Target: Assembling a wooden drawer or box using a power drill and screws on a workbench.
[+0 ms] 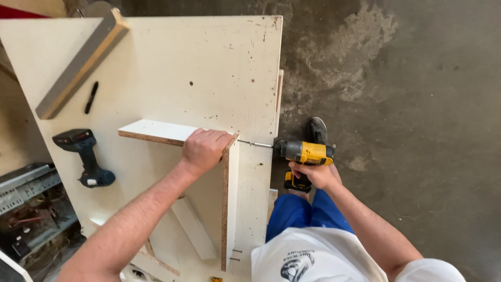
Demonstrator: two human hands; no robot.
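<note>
My left hand [204, 149] presses down on the corner where two white chipboard panels meet. One panel [151, 130] runs left, the other panel [231, 203] runs toward me, both standing on edge. My right hand [313, 175] grips a yellow and black cordless drill [302, 154] by its handle. The drill's long bit [255, 144] points left into the outer face of that corner joint.
A large white board [209, 68] serves as the worktop. On it lie a dark cordless drill [83, 156], a black marker [91, 97], a grey-edged board strip [81, 62] and white offcuts [193, 227]. Concrete floor [407, 104] spreads right. Metal clutter [28, 203] sits at the left.
</note>
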